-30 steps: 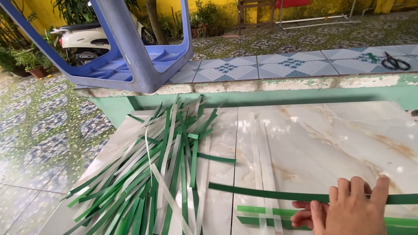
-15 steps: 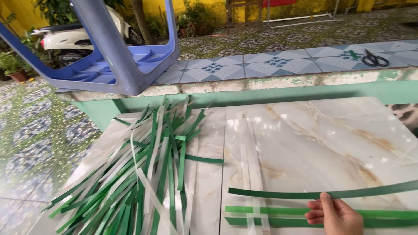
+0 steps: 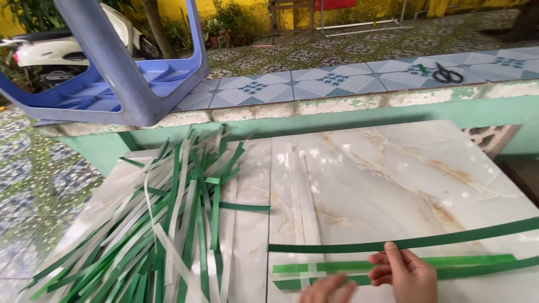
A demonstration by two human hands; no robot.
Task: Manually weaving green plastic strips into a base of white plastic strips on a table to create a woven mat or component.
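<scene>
Down at the bottom edge of the frame, right of centre, the right hand [image 3: 405, 275] lies palm-down and loosely spread, its fingers [image 3: 393, 253] pressing on the light green strip [image 3: 393, 264] that runs flat across the marble tabletop [image 3: 393, 179]; it grips nothing. Just left of it, the left hand [image 3: 328, 290] is blurred and cut by the frame edge, fingers extended over the strips; whether it has hold of anything cannot be told. Under both hands a darker green strip [image 3: 477, 271] lies alongside the light one, and two pale white strips [image 3: 300, 196] cross them, running up toward the centre of the frame. Just above the right hand's fingertips a long dark green strip [image 3: 404, 242] stretches from the middle of the frame to the right edge, rising slightly as it goes.

Across the lower left spreads a loose pile of green and white strips [image 3: 168, 224], fanned out and overlapping, with one short green piece [image 3: 244, 207] poking toward the centre. No container holds them; they lie straight on the marble. Beyond the table's far edge, a tiled ledge [image 3: 337, 84] runs across the upper frame. On it, at upper left, a blue plastic stool [image 3: 112, 73] lies overturned, and at upper right lies a pair of scissors [image 3: 447, 73]. A white scooter [image 3: 50, 56] stands behind the stool, partly hidden.
</scene>
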